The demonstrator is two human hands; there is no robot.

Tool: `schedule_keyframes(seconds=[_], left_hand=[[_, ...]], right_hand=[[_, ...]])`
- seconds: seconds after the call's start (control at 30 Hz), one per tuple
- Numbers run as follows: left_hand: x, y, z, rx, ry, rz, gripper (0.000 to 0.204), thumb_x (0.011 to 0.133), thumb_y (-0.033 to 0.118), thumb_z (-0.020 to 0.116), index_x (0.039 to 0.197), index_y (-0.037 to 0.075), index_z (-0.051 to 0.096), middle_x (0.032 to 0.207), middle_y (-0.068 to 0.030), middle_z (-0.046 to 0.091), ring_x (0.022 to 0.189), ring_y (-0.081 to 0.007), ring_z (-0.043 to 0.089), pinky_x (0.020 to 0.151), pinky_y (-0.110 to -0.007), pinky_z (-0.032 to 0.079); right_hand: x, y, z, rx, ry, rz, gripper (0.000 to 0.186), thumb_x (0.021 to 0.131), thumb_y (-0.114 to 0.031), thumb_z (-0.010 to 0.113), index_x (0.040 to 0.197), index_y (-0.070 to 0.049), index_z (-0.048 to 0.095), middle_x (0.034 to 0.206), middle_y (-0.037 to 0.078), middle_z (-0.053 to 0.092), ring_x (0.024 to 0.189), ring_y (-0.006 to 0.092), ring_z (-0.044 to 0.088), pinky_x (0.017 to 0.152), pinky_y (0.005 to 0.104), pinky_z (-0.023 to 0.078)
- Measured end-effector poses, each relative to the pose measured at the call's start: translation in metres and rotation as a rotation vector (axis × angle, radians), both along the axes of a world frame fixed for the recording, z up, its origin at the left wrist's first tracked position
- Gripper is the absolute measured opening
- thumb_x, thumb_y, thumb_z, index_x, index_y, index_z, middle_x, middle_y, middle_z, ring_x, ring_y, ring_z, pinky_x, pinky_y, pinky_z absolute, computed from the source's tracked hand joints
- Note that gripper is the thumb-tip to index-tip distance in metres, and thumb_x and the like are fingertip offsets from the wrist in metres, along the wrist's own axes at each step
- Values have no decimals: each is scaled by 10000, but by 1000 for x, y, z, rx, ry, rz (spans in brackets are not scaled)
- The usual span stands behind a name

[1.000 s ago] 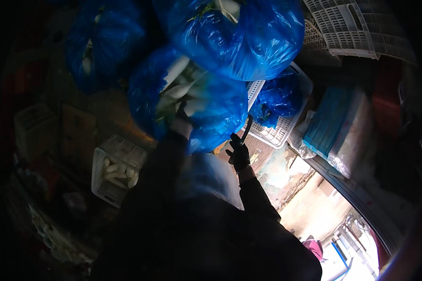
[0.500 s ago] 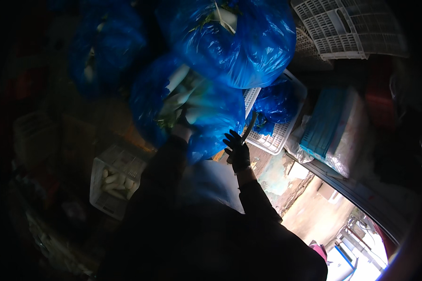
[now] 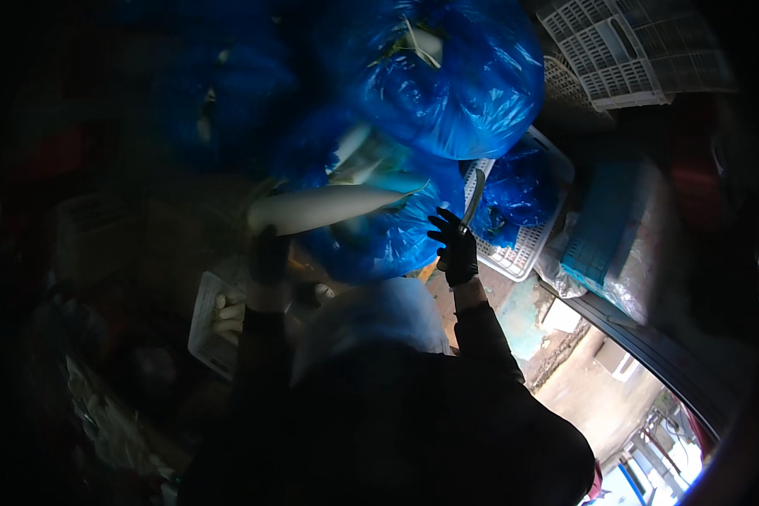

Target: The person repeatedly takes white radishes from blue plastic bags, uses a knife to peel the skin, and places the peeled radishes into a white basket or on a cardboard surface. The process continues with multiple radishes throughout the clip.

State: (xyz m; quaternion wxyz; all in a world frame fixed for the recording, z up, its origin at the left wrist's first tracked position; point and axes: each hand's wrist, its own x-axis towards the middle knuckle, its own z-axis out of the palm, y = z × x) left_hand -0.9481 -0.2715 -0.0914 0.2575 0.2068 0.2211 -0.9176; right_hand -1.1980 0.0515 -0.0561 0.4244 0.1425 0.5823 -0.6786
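A long white daikon radish (image 3: pixel 329 209) lies crosswise in the air in front of the open blue plastic bag (image 3: pixel 354 244). My left hand (image 3: pixel 269 257), dark-gloved and in deep shadow, grips it at its thick left end. More pale radishes (image 3: pixel 358 169) show in the bag's mouth behind it. To the right, my right hand (image 3: pixel 457 253) in a black glove holds a knife with a slim curved blade (image 3: pixel 476 198) pointing up and away. Its fingers are spread to the left while the knife stays between thumb and palm; the handle is mostly hidden.
A white crate (image 3: pixel 219 325) with several radishes stands at the lower left. Full blue bags (image 3: pixel 481 93) crowd the far side. Right of my hands are a white basket (image 3: pixel 514 261) with blue plastic, wrapped blue packs (image 3: pixel 603 228) and stacked crates (image 3: pixel 599 51). A doorway sill (image 3: pixel 641 354) runs at lower right.
My left hand has come out of the bag, moving left and nearer with a radish in it. My right hand keeps the knife and appears slightly further right; the whole view has shifted somewhat.
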Motion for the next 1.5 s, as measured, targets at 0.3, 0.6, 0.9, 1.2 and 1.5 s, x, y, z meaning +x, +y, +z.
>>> schedule_keyframes(seconds=[0.3, 0.6, 0.9, 1.2, 1.5], left_hand=[[86, -58, 122, -608, 310, 87, 448, 1023, 329, 463, 1375, 51, 449, 1380, -123, 489, 1258, -248, 477, 1091, -378, 374], [95, -26, 230, -887, 206, 306, 594, 979, 517, 461, 1378, 77, 462, 1355, -128, 519, 1225, -285, 504, 1067, -442, 394], [133, -42, 293, -1108, 61, 213, 682, 946, 646, 375, 1335, 99, 496, 1209, -130, 617, 1059, -293, 617, 930, -460, 500], [98, -6, 324, -1142, -19, 8, 743, 958, 595, 368, 1489, 81, 295, 1436, -159, 445, 1212, -337, 519, 1010, -485, 441], [76, 16, 330, -1009, 8, -202, 669, 960, 582, 342, 1314, 32, 482, 1176, -177, 610, 1051, -313, 620, 921, -460, 509]], right_hand=[[91, -128, 149, -534, -91, 223, 490, 1002, -388, 475, 1350, -44, 494, 1077, 146, 668, 726, 173, 639, 556, 222, 473], [173, -133, 237, -536, 571, 599, 352, 816, -31, 637, 1165, 8, 652, 870, 63, 689, 581, 116, 569, 497, 243, 413], [182, -105, 266, -500, 520, 369, 471, 919, -219, 611, 1325, 9, 542, 1121, 126, 691, 868, 132, 667, 496, 153, 376], [211, -137, 332, -736, 474, 671, 391, 894, -160, 662, 1238, 15, 603, 1074, 146, 700, 848, 177, 677, 617, 234, 494], [189, -179, 308, -254, 1099, 437, 321, 829, -172, 734, 1134, -84, 684, 867, 105, 691, 720, 201, 635, 676, 313, 495]])
